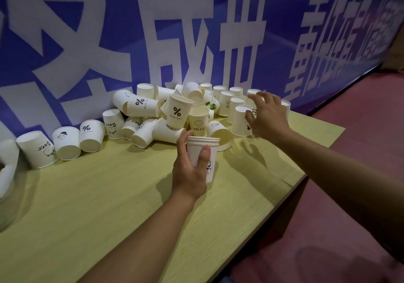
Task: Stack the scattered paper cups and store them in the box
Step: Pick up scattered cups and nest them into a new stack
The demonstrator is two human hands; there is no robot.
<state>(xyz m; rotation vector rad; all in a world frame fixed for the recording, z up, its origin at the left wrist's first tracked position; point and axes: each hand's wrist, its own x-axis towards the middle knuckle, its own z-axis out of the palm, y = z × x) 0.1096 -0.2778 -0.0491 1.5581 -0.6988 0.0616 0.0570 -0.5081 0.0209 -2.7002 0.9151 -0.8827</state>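
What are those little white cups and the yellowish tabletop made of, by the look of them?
The cups look like thin matte paper: rolled rims, printed logos, nested in the stack that the left hand holds. The table looks like wood-grain laminate board, with faint streaks and a smooth, low sheen; solid wood cannot be ruled out.

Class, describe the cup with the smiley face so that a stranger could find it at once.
Start at the cup pile against the blue banner. At its front, just behind the stack in the left hand, stands the upright HELLO cup, the only one with a smiley.
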